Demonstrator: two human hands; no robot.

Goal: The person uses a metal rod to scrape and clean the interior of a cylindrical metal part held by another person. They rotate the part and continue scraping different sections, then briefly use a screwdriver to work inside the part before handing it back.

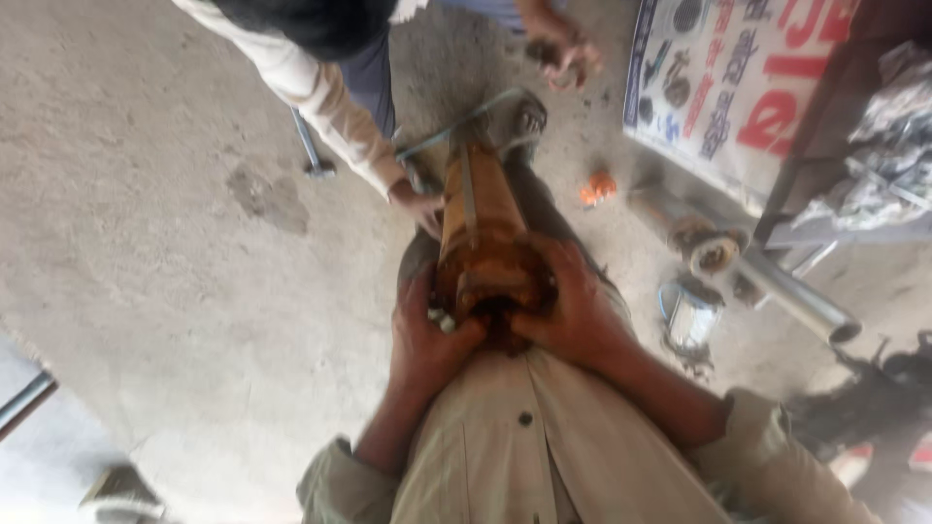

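The concrete floor (pixel 175 272) carries everything here, grey and stained, with a dark patch toward its left middle. Along the floor's right edge leans a printed poster board (pixel 738 87), and below it lies a long metal pipe (pixel 796 296) running toward the lower right corner. The biggest thing in hand is a rusty brown cylinder (pixel 481 228) — long, grimy, lying lengthwise from the wearer's chest out toward the top middle of the floor. Its near end sits against the khaki shirt (pixel 524 446). The left hand (pixel 427 340) is wrapped around the near end's left side, fingers curled tight against it, and the right hand (pixel 573 311) clasps the right side the same way, so both have firm hold of the cylinder. At the far end a co-worker in a cream sleeve (pixel 320 97) rests 1 hand (pixel 419 206) against the cylinder's left side, while that person's other hand (pixel 563 49) holds a small dark part — too blurred to tell what. A small metal can (pixel 691 315) stands beside the pipe, and a small orange piece (pixel 598 186) lies right of the cylinder.
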